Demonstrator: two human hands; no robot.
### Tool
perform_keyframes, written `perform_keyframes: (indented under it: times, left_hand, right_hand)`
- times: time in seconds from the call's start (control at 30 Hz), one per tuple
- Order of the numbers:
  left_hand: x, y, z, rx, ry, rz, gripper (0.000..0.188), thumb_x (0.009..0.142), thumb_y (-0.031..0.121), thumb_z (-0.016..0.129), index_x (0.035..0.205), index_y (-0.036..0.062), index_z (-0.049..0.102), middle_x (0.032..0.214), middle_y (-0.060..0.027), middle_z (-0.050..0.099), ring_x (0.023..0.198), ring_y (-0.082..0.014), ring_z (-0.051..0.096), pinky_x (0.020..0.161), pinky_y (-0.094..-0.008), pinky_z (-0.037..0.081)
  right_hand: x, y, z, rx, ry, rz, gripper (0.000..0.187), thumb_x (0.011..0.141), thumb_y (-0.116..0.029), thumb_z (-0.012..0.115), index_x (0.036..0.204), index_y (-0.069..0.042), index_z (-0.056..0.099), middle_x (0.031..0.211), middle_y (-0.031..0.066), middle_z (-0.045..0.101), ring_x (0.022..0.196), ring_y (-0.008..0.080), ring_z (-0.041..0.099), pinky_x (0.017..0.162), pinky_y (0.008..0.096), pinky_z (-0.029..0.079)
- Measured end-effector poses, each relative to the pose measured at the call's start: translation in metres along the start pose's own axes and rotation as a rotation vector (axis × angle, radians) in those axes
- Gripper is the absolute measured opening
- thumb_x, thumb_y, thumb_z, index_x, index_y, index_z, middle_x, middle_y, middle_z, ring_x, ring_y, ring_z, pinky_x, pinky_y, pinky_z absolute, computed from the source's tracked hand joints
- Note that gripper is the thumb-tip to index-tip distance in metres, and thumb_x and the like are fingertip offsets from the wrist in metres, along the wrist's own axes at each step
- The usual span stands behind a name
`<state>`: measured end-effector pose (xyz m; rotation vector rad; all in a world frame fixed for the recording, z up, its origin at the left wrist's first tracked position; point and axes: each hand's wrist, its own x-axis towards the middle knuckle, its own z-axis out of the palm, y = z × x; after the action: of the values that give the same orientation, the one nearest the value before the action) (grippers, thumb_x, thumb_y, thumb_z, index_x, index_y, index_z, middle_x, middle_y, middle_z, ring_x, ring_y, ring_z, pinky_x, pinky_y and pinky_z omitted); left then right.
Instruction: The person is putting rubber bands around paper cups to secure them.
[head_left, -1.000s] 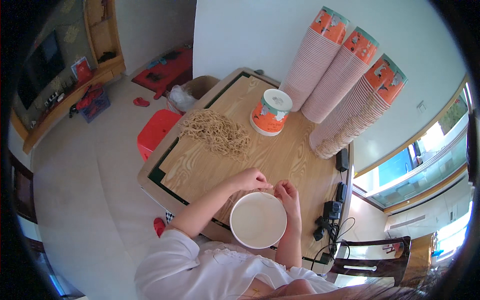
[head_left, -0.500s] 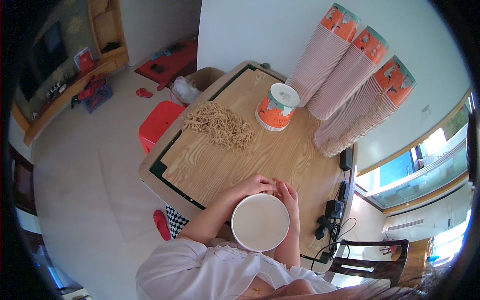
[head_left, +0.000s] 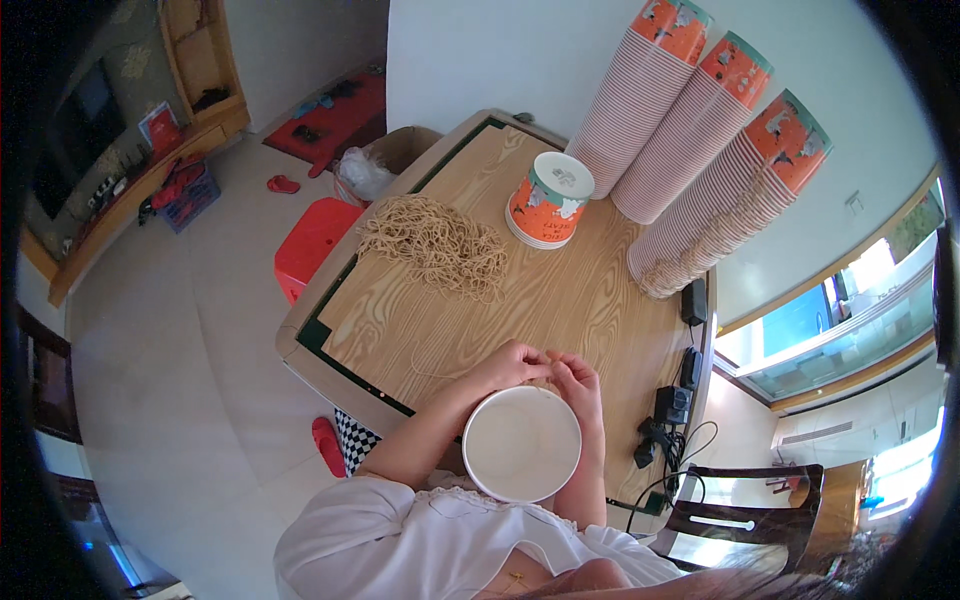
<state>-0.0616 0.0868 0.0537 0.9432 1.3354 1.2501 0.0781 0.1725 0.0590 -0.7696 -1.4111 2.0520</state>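
A white paper bucket (head_left: 521, 446) rests against my front, its open mouth facing up and its inside bare. Just past its far rim, my left hand (head_left: 516, 366) and my right hand (head_left: 579, 388) meet with fingertips pinched together. Whatever they pinch is too small and hidden to make out. On the tabletop a thin tan strand (head_left: 416, 368) trails toward my left forearm. Farther off lies a tangled heap of tan cord (head_left: 434, 245). Right of the heap, a few orange-and-green printed buckets (head_left: 548, 208) stand nested upside down.
Three tall stacks of nested buckets (head_left: 636, 100) lean at the back right; tan cords hang along the rightmost stack (head_left: 722, 222). Black adapters and cables (head_left: 672, 405) line the table's right edge. A red stool (head_left: 315, 245) stands left of the table, a dark chair (head_left: 745, 520) at the right.
The view has shifted slightly, so the table things sit a little higher in the picture. My hands stay pinched at the bucket's far rim, with only small finger movement.
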Motion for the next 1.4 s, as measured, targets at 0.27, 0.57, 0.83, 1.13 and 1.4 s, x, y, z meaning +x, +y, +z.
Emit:
perform_keyframes:
  times: [0.27,0.57,0.83,1.13,1.4]
  left_hand:
    - [0.003,-0.006,-0.001,0.065,0.029,0.01,0.019,0.08,0.023,0.063,0.084,0.005,0.066,0.068,0.0037,0.058,0.062,-0.0053,0.048,0.057,-0.0234,0.038]
    - [-0.002,-0.002,-0.001,0.117,0.033,0.115,0.018,0.077,0.019,0.063,0.076,0.001,0.061,0.064,-0.0026,0.058,0.059,-0.0084,0.049,0.055,-0.0268,0.04]
    - [-0.003,-0.004,0.0,0.127,0.034,0.164,0.014,0.076,0.015,0.061,0.074,0.0012,0.06,0.063,-0.0022,0.058,0.056,-0.0079,0.05,0.053,-0.0259,0.04]
    - [-0.002,-0.012,-0.005,0.022,0.031,0.179,0.019,0.078,0.023,0.064,0.075,0.0047,0.06,0.067,-0.0006,0.056,0.061,-0.0076,0.05,0.056,-0.0253,0.042]
    - [-0.007,-0.011,-0.035,0.116,-0.265,0.394,0.019,0.078,0.025,0.066,0.077,0.0065,0.063,0.081,-0.0016,0.053,0.074,-0.0105,0.051,0.066,-0.0254,0.043]
  right_hand:
    - [0.005,0.009,-0.01,-0.051,-0.058,-0.088,0.006,0.082,-0.006,0.059,0.083,-0.001,0.061,0.081,0.0072,0.063,0.074,0.0123,0.058,0.07,0.0262,0.047]
    - [-0.002,-0.001,0.001,-0.294,-0.006,-0.146,0.016,0.084,-0.012,0.058,0.071,-0.003,0.054,0.066,0.0,0.054,0.066,0.0083,0.05,0.063,0.0221,0.041]
    - [-0.006,-0.012,-0.002,-0.544,-0.082,-0.052,0.023,0.09,-0.015,0.046,0.07,-0.003,0.049,0.064,-0.0011,0.045,0.061,0.0091,0.041,0.057,0.0222,0.035]
    - [-0.004,-0.009,-0.013,-0.393,-0.178,-0.09,0.009,0.086,-0.007,0.051,0.08,-0.002,0.054,0.072,-0.0004,0.05,0.07,0.0094,0.048,0.067,0.0217,0.04]
    - [-0.004,0.002,-0.01,-0.446,-0.091,-0.045,0.007,0.083,-0.008,0.056,0.081,-0.001,0.057,0.075,0.0008,0.056,0.072,0.0095,0.052,0.067,0.0225,0.042]
